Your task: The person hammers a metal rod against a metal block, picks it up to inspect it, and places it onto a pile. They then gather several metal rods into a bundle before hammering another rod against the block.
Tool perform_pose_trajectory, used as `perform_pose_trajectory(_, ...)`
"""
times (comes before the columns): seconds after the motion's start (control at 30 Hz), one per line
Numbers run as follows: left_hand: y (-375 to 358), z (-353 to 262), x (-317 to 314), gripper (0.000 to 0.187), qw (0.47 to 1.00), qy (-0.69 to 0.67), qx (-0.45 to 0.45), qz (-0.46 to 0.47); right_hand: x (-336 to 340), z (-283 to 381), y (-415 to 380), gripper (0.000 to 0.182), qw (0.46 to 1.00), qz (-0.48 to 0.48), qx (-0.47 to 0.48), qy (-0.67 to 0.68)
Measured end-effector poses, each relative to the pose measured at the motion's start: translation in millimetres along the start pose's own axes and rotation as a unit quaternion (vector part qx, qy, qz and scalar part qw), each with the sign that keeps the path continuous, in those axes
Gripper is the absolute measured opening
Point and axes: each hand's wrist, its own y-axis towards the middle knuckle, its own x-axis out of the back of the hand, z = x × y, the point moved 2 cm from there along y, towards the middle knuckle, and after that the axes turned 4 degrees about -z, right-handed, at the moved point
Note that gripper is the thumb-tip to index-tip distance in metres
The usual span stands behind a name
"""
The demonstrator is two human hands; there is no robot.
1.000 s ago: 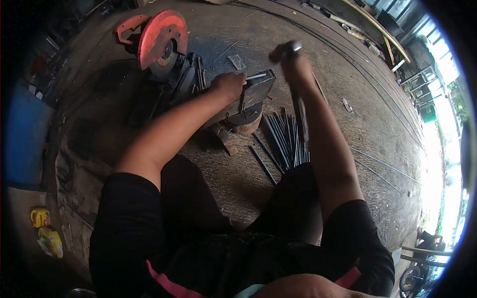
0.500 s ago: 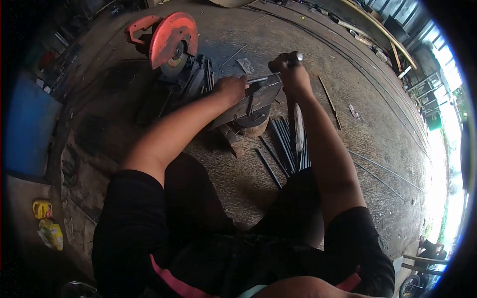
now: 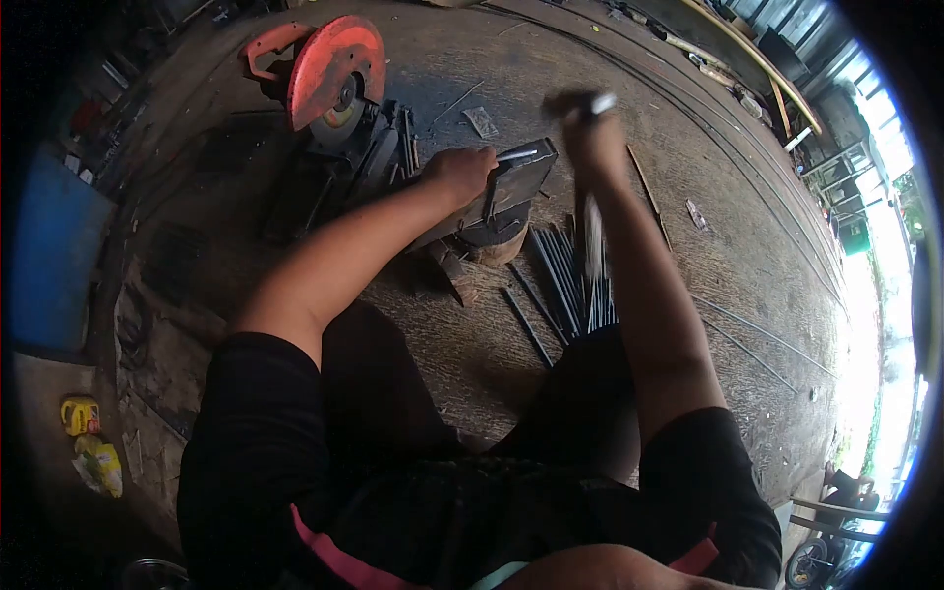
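The chop-saw guard [image 3: 339,61] is orange-red, its cutting disc [image 3: 328,132] grey with a yellowish centre; the short rod [image 3: 516,154] is silver, the metal block [image 3: 523,182] dark grey, the loose rods [image 3: 557,280] blue-grey, the T-shirt [image 3: 265,413] black with pinkish-red bands [image 3: 329,558], the panel [image 3: 64,251] blue, the packets [image 3: 82,415] yellow, the floor [image 3: 737,226] mottled brown and grey

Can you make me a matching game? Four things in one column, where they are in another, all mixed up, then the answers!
1. Red metal cutting saw
2. Wooden-handled hammer
3. Short silver metal rod
4. Thin grey metal rods

A. Held in the right hand
B. Spread on the brown floor
C. Picture's upper left
D. Poking from the left hand

Pairs: 1-C, 2-A, 3-D, 4-B
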Motion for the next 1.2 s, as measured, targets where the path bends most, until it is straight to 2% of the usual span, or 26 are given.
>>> perform_pose_trajectory(0.07,-3.5,7.6,-0.4,0.028,1.000,0.011,0.009,-0.003,-2.5,15.4,-32.5,0.035,0.962,0.157,-0.219,-0.028)
perform_pose_trajectory(0.1,-1.0,4.2,7.3,0.029,1.000,0.019,0.022,-0.007,3.6,13.8,-19.9,0.035,0.965,0.147,-0.214,-0.033)
perform_pose_trajectory(0.17,-1.7,-2.7,14.1,0.029,0.999,0.017,0.031,0.000,8.6,9.8,3.7,0.032,0.984,0.089,-0.135,-0.078)
perform_pose_trajectory(0.2,-5.1,-4.6,17.5,0.029,0.999,0.018,0.042,0.019,25.5,27.5,10.9,0.031,0.997,-0.006,-0.066,0.037)
perform_pose_trajectory(0.23,-6.9,-4.6,15.0,0.029,0.999,0.015,0.045,0.026,51.4,64.9,14.1,0.028,0.984,-0.011,-0.163,0.070)
perform_pose_trajectory(0.27,-6.1,-4.8,11.8,0.029,0.999,0.002,0.037,0.027,62.8,77.3,20.7,0.026,0.985,-0.106,-0.010,0.135)
perform_pose_trajectory(0.3,-3.3,-4.9,10.8,0.029,0.999,-0.008,0.027,0.024,72.5,82.5,30.5,0.025,0.980,-0.166,0.045,0.104)
perform_pose_trajectory(0.33,-0.9,-6.8,11.5,0.029,0.999,-0.006,0.027,0.026,80.6,98.3,28.2,0.025,0.975,-0.172,0.054,0.131)
perform_pose_trajectory(0.4,-0.4,-10.5,10.8,0.028,0.998,-0.002,0.048,0.036,59.3,84.3,16.8,0.023,0.971,-0.154,0.051,0.176)
perform_pose_trajectory(0.43,-3.0,-9.5,7.2,0.028,0.998,-0.002,0.047,0.039,33.7,53.1,2.5,0.023,0.991,-0.075,-0.023,0.104)
perform_pose_trajectory(0.47,-5.0,-7.6,2.2,0.027,0.998,-0.011,0.050,0.030,0.7,17.0,-18.6,0.028,0.998,0.013,-0.053,0.005)
perform_pose_trajectory(0.5,-1.9,-6.2,3.6,0.025,0.998,-0.019,0.049,0.015,-11.1,18.3,-32.8,0.035,0.988,0.095,-0.079,-0.095)
perform_pose_trajectory(0.57,7.6,7.5,6.8,0.025,0.998,0.002,0.053,0.023,-8.9,10.2,-30.3,0.044,0.953,0.198,-0.226,-0.037)
perform_pose_trajectory(0.67,-3.6,2.3,17.2,0.026,0.995,0.011,0.079,0.059,5.0,27.1,-32.2,0.048,0.938,0.236,-0.252,-0.030)
perform_pose_trajectory(0.73,-5.3,2.8,22.1,0.027,0.994,0.006,0.084,0.066,1.1,15.6,-38.6,0.046,0.935,0.239,-0.261,-0.029)
perform_pose_trajectory(0.8,-5.0,9.9,19.1,0.032,0.994,-0.024,0.097,0.040,3.2,17.8,-53.1,0.039,0.939,0.300,-0.166,-0.025)
perform_pose_trajectory(0.83,-5.3,12.3,21.0,0.032,0.994,-0.025,0.098,0.037,-5.8,-1.1,-60.5,0.039,0.940,0.300,-0.163,-0.027)
perform_pose_trajectory(0.9,-6.0,18.2,24.3,0.036,0.987,-0.095,0.128,0.010,-34.8,-40.8,-83.1,0.033,0.886,0.463,0.024,0.035)
perform_pose_trajectory(0.97,-3.4,24.9,23.5,0.037,0.981,-0.124,0.141,0.039,-17.3,11.3,-108.3,0.034,0.751,0.634,-0.143,-0.118)
perform_pose_trajectory(1.03,-3.3,33.0,17.1,0.042,0.971,-0.173,0.151,0.068,-73.7,-52.7,-145.3,0.029,0.640,0.711,-0.174,-0.233)
perform_pose_trajectory(1.07,-5.6,30.6,22.9,0.042,0.971,-0.171,0.152,0.066,-86.7,-53.3,-160.0,0.027,0.604,0.746,-0.068,-0.273)
perform_pose_trajectory(1.1,-9.7,24.6,30.5,0.043,0.954,-0.226,0.168,0.101,-96.1,-49.8,-178.5,0.026,0.558,0.769,0.041,-0.310)
perform_pose_trajectory(1.13,-13.3,19.6,35.3,0.043,0.932,-0.280,0.184,0.135,-105.4,-48.9,-194.6,0.026,0.560,0.767,0.043,-0.309)
perform_pose_trajectory(1.17,-16.0,18.7,33.7,0.041,0.910,-0.336,0.185,0.157,-113.9,-48.5,-210.2,0.028,0.523,0.774,0.061,-0.351)
perform_pose_trajectory(1.2,-17.8,18.0,37.1,0.041,0.911,-0.332,0.187,0.156,-116.9,-43.7,-218.6,0.030,0.483,0.779,0.078,-0.392)
